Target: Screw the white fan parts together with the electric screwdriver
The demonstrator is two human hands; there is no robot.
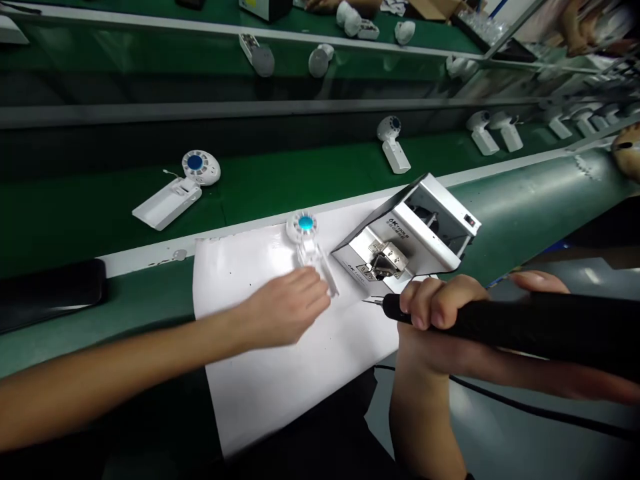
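My right hand [445,313] is wrapped around a black electric screwdriver [540,327]. Its thin metal bit points left, just in front of a silver screw feeder [400,230] marked "6K TOOLS". My left hand [290,303] is closed over the lower end of a white round-headed device [301,233]. This device has a bright blue disc in its head and an open handle shell; the curled fingers hide part of the handle. Beneath it is a white sheet [250,387] on the bench, with the feeder standing on the sheet's right part.
Similar devices lie on the green conveyor belt [300,180], one at left [173,193] and one near the middle [395,147]. A black flat object [50,293] sits at the bench's left. The screwdriver's cable [530,407] hangs at lower right. Other people's hands show across the line.
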